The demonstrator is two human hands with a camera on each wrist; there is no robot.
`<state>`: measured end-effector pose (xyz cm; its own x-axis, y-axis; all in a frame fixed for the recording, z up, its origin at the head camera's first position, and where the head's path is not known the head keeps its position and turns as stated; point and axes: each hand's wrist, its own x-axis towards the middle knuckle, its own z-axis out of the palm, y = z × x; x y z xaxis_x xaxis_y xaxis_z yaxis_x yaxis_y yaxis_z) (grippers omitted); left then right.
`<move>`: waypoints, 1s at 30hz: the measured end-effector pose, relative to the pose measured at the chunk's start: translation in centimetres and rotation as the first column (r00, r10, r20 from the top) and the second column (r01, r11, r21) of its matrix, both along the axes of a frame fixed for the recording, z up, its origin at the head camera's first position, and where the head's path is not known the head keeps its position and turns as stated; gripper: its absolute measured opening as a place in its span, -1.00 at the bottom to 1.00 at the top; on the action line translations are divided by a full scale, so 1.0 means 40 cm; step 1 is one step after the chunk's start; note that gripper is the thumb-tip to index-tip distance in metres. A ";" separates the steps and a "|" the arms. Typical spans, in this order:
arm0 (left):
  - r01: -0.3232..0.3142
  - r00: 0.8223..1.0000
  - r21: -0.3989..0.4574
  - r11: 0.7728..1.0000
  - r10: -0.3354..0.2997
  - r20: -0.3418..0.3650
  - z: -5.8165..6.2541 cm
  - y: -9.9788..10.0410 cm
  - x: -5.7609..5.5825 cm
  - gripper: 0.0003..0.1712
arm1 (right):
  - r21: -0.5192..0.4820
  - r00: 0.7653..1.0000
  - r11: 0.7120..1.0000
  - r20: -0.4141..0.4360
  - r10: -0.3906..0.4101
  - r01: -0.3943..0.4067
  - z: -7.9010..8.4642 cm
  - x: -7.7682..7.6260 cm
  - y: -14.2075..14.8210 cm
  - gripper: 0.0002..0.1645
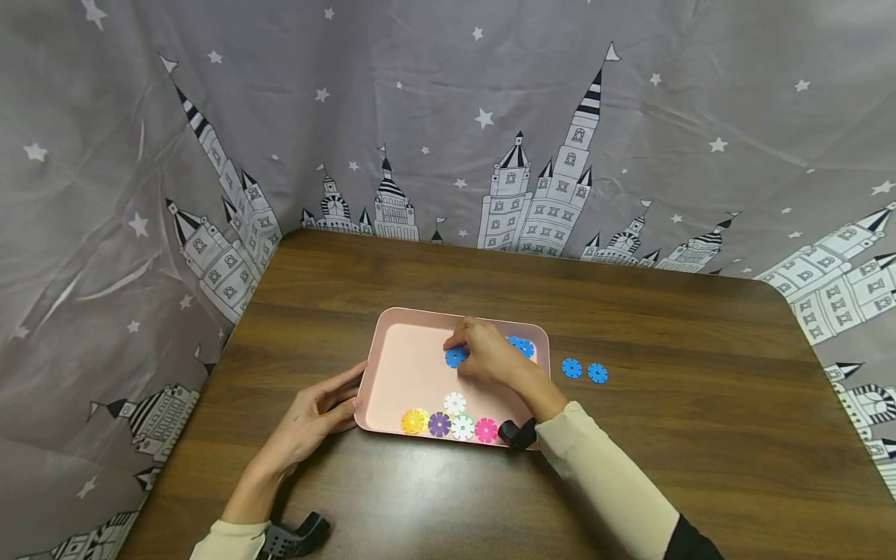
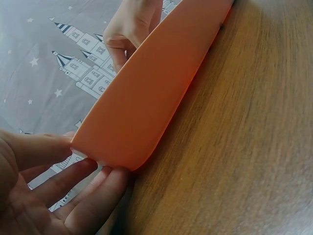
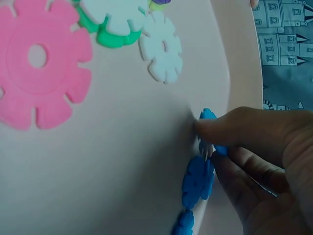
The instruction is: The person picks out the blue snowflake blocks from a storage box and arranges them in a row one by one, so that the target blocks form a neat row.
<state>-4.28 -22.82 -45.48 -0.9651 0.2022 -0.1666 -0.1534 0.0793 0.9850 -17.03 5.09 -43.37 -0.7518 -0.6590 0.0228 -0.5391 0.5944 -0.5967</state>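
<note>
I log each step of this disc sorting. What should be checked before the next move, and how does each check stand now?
1. Right hand pinches a blue disc: ok.
2. Left hand steadies the tray at its left edge: ok.
3. Tray flat on the table: ok.
4. Two loose blue discs lie outside the tray: not ok.
5. How firm the grip is: cannot tell.

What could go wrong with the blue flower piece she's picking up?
It could slip: the right hand only pinches the blue disc by its edge. Her sleeve is close to the pink disc and might knock it. The pink tray may slide, as the left hand only touches its corner.
</note>
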 end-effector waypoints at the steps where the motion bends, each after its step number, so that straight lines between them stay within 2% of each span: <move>1: 0.003 1.000 -0.002 1.000 -0.003 -0.003 0.001 0.002 0.000 -0.36 | -0.001 1.000 1.000 -0.003 0.000 0.000 0.000 0.000 0.002 -0.58; 13: 0.014 1.000 -0.004 1.000 -0.014 -0.021 0.009 0.016 -0.004 -0.36 | -0.019 0.998 0.998 0.022 -0.053 0.053 0.022 0.003 0.043 -0.60; 17: 0.012 1.000 -0.016 1.000 -0.012 -0.017 0.005 0.016 -0.005 -0.35 | -0.050 0.993 0.993 0.058 -0.105 0.108 0.038 0.007 0.079 -0.59; 22: 0.012 1.000 -0.012 1.000 -0.012 -0.022 0.001 0.015 -0.004 -0.35 | -0.061 0.987 0.985 0.028 -0.159 0.161 0.050 0.007 0.145 -0.57; 25: 0.009 1.000 -0.016 1.000 -0.009 -0.027 0.002 0.014 -0.001 -0.36 | -0.081 0.975 0.972 0.007 -0.221 0.220 0.050 0.007 0.188 -0.56; 30: 0.004 1.000 -0.038 0.999 -0.005 -0.027 0.009 0.008 0.006 -0.35 | -0.140 0.943 0.934 -0.005 -0.333 0.329 0.048 0.017 0.258 -0.56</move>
